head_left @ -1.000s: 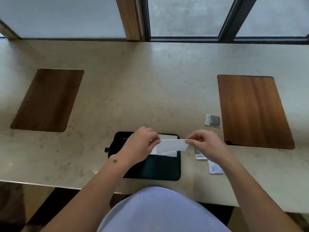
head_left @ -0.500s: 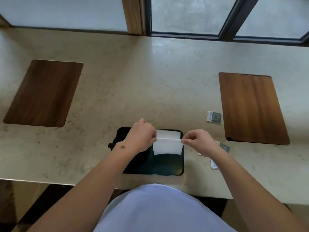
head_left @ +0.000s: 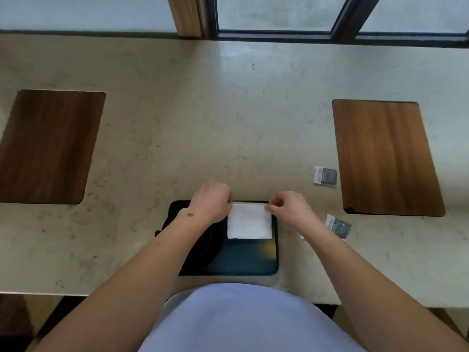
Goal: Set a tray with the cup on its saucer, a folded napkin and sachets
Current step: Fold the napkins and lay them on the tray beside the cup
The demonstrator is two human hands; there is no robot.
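The folded napkin (head_left: 249, 221) lies flat on the tray (head_left: 243, 262), so that step looks nearly done. The left hand (head_left: 211, 200) and right hand (head_left: 288, 208) pinch its far corners, napkin between them. Two sachets (head_left: 339, 226) wait on the desk (head_left: 203, 118) right of the right hand. Cup and saucer cannot be made out under the left arm.

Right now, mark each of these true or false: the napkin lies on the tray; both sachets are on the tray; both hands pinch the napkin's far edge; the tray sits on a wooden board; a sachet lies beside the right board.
1. The white napkin lies on the dark tray. True.
2. Both sachets are on the tray. False: one sachet and another lie on the stone counter.
3. The left hand and right hand pinch the napkin's far corners. True.
4. The tray sits on a wooden board. False: on the counter.
5. A sachet lies beside the right wooden board. True.
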